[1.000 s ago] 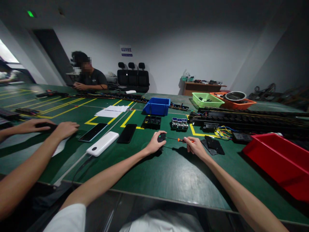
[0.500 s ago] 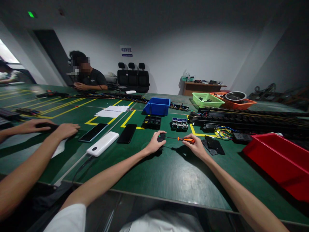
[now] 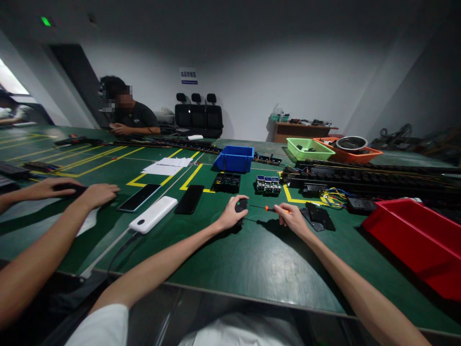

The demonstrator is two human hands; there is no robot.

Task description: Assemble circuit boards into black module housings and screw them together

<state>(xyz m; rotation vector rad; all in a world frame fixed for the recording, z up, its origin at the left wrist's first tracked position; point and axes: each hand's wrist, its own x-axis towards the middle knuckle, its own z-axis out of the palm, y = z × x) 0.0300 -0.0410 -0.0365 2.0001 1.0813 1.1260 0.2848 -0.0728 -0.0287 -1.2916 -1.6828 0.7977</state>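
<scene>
My left hand is closed round a small black part with a green spot on its face, held just above the green table. In my right hand is an orange-handled screwdriver, its thin shaft pointing left at the black part. Whether the tip touches the part I cannot tell. Beyond my hands stand a row of small circuit modules and a black module block. Flat black plates lie just right of my right hand.
A red bin stands at the right, a blue bin farther back. Left of me lie a white power bank and two phones. A co-worker's hands rest at the left. Long black wired assemblies run along the right.
My right hand's fingers have shifted forward and wrapped more over the screwdriver's handle, covering most of the orange. My left hand and the black part look unmoved.
</scene>
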